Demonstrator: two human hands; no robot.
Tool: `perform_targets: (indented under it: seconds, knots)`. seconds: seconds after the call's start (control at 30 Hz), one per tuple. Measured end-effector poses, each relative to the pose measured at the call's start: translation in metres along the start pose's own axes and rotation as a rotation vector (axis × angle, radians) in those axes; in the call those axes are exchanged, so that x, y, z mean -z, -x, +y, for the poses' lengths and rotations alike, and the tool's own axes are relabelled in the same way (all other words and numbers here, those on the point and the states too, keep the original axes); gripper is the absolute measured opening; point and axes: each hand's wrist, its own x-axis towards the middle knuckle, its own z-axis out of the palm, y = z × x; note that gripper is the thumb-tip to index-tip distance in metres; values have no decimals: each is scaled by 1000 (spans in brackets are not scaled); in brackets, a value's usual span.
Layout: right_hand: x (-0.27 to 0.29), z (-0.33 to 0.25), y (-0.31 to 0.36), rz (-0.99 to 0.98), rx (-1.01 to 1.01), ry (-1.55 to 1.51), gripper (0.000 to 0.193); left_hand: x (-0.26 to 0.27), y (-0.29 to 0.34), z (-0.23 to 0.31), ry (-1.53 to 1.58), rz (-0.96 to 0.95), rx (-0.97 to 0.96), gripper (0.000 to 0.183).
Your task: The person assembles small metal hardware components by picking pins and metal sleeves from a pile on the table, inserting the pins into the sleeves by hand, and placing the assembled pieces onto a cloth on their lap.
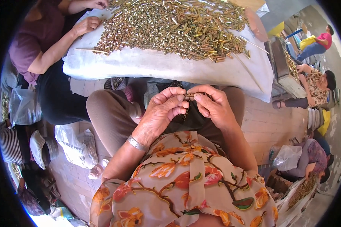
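Observation:
My left hand [163,108] and my right hand [213,105] meet in front of my lap, both with thumb and fingers pinched. Between their fingertips lies a small brass-coloured metal cylinder [190,97], held roughly level; my fingers cover much of it. Beyond my hands, a large pile of small brass-coloured metal pieces [170,28], many of them short tubes or bolts, spreads over a table with a white cloth [159,66]. A dark gap below my fingers holds something I cannot make out.
A person's hand [86,25] rests at the table's left edge. Thin sticks [90,50] lie on the cloth. White plastic bags [77,145] sit on the brick floor to my left. Several people work at the right, one near a wooden box [288,75].

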Motion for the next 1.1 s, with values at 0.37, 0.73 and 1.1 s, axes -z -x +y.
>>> perform_targets:
  seconds: [0.37,0.73,1.1]
  knots:
    - [30,23,-84,383,-19,40,18,7,-8,-7,1,228,-61,21]
    - [89,32,-95,678,460,1134,20,11,-20,-10,-31,217,-42,20]
    - [29,-2,-33,451,557,1044,18,-10,-51,-8,-322,188,-254,19]
